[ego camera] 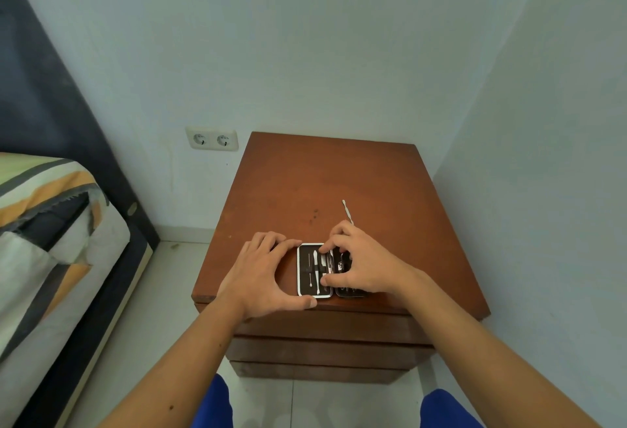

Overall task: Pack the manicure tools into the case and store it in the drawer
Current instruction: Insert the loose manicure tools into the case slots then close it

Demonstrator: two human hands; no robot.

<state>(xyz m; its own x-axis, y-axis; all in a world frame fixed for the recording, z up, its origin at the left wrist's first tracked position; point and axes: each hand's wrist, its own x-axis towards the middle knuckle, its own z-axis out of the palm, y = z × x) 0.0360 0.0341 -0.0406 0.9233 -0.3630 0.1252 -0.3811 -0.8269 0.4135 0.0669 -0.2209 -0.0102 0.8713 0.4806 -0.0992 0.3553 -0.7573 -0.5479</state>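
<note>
An open manicure case (pixel 309 270) with a white rim and black lining lies flat near the front edge of the brown nightstand (pixel 339 176). Several silver tools sit in its left half. My left hand (pixel 263 275) cups the case's left side, thumb at its front corner. My right hand (pixel 359 263) covers the right half, with finger and thumb pinching a thin silver tool at the case's middle. One slim silver tool (pixel 347 212) lies loose on the wood just behind my right hand.
The nightstand has drawer fronts (pixel 322 349) below its top, all closed. A bed with striped bedding (pixel 51 224) stands to the left. A double wall socket (pixel 212 138) is on the back wall. A wall runs close on the right.
</note>
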